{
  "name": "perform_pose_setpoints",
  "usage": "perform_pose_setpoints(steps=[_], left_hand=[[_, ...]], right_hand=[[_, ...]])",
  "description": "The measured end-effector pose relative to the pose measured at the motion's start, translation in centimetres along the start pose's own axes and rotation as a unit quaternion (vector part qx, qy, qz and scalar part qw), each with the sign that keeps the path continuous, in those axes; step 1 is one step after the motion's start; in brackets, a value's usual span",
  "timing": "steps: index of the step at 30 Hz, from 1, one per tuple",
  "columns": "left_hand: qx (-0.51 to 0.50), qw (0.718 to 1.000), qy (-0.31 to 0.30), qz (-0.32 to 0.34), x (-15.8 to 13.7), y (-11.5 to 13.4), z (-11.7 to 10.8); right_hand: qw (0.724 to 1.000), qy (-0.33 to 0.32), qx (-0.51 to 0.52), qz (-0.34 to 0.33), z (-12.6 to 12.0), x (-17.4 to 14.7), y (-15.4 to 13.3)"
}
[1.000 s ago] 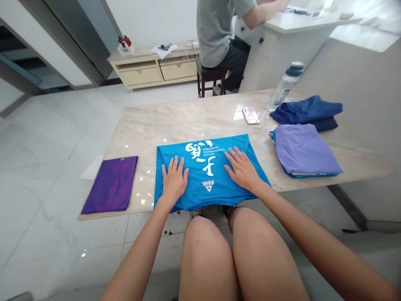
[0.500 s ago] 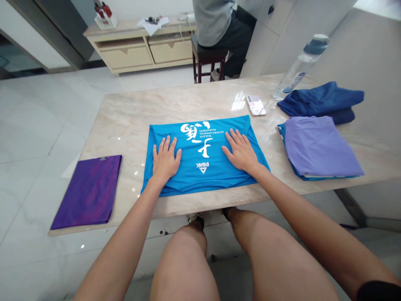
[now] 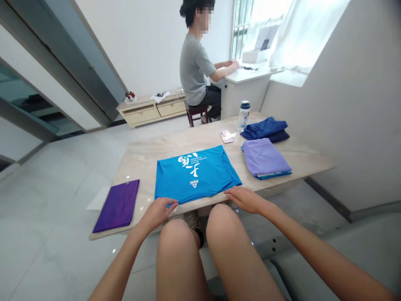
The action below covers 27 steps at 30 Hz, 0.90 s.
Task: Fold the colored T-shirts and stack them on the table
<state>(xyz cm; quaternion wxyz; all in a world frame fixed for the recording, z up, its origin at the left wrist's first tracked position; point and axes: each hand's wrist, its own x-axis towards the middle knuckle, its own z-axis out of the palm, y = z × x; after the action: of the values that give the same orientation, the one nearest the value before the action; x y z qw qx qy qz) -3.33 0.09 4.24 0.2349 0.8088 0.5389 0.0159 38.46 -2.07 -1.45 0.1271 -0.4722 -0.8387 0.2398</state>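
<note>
A bright blue T-shirt (image 3: pixel 206 171) with white lettering lies flat and folded into a rough rectangle on the marble-patterned table. My left hand (image 3: pixel 159 213) is at its near left corner, thumb and fingers closed on the edge of the cloth. At the near right, my right hand (image 3: pixel 246 199) pinches the same edge close to the table's front; its fingertips are partly hidden. Left of the shirt, a folded purple garment (image 3: pixel 117 205) lies by the table's end. To the right rests a stack with a lilac garment (image 3: pixel 266 156) on top and blue cloth beneath.
Behind the stack are dark blue folded clothes (image 3: pixel 266 129), a water bottle (image 3: pixel 243 116) and a phone (image 3: pixel 227 136) on the table (image 3: pixel 147 148). Farther back, a person (image 3: pixel 196 69) sits on a stool at a white desk (image 3: pixel 247 83). A low cabinet (image 3: pixel 144 115) stands along the wall.
Both hands have slid from lying flat on the shirt back to its near edge, and their fingers have closed there. The view has tilted up, showing more of the seated person and desk.
</note>
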Motion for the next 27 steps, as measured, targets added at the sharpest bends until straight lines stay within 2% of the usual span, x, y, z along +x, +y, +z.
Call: perform_pose_setpoints(steps=[3,6,8,10,13,16,19,23,27], left_hand=[[0.006,0.996,0.086,-0.032,1.5,4.2,-4.0],[-0.016,0.994,0.101,-0.037,4.7,9.8,-4.7],[-0.037,0.995,0.087,-0.043,7.3,13.5,-3.1],[-0.049,0.995,0.07,-0.047,9.9,16.6,-0.5],[-0.05,0.996,0.041,-0.059,13.4,19.8,3.9],[-0.042,0.995,0.025,-0.091,16.2,22.0,7.2],[-0.026,0.992,0.017,-0.123,18.6,23.5,8.9],[-0.002,0.991,-0.016,-0.132,21.3,24.1,9.2],[-0.031,0.99,-0.043,-0.132,22.8,23.3,8.6]], right_hand=[[0.996,0.064,-0.03,0.051,-3.9,-2.3,-0.1],[0.982,0.155,-0.038,0.105,-8.0,-2.8,-0.2],[0.969,0.21,-0.007,0.132,-10.6,-1.8,-0.4],[0.953,0.259,0.041,0.15,-12.9,0.2,-0.4],[0.929,0.288,0.115,0.202,-14.4,4.9,0.3],[0.914,0.262,0.153,0.27,-13.1,9.4,2.4],[0.907,0.246,0.137,0.313,-10.3,11.5,5.6],[0.904,0.23,0.109,0.343,-6.9,11.3,9.5],[0.911,0.206,0.104,0.342,-5.0,10.9,11.7]])
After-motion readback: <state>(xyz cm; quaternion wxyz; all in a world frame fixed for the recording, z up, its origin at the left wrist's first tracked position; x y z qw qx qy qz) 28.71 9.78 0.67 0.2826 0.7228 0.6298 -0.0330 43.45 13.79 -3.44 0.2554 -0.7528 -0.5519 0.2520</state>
